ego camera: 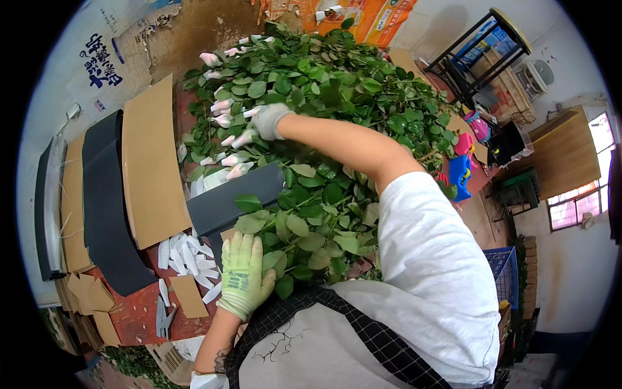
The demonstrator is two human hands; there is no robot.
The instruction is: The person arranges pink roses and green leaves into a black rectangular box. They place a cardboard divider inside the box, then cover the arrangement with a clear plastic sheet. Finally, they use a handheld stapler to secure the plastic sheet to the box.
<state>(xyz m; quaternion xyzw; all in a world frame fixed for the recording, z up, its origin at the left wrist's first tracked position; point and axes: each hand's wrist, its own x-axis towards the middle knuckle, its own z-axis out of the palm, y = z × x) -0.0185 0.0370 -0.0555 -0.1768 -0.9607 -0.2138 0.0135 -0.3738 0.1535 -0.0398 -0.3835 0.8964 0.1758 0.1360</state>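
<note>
My left hand [243,277], in a pale green knit glove, lies palm down with thumb apart, at the edge of a cardboard piece and rose leaves [311,238]. Farther off, my right hand [272,121], in a greyish-white glove, reaches into a large heap of leafy rose stems [330,82]. Its curled fingers are by a rose bud in a white net sleeve [244,139]; their grip is partly hidden. More sleeved pink-white buds [222,119] line the heap's left side. A dark grey ribbed sheet [235,198] rests between my hands, beside several sleeved buds.
Loose white net sleeves [187,257], a small cardboard card [188,295] and a grey stapler [165,318] lie on the red table [131,311]. Brown cardboard [150,165] and black sheets [114,204] stand left. A blue tape dispenser [459,177] sits at the right edge.
</note>
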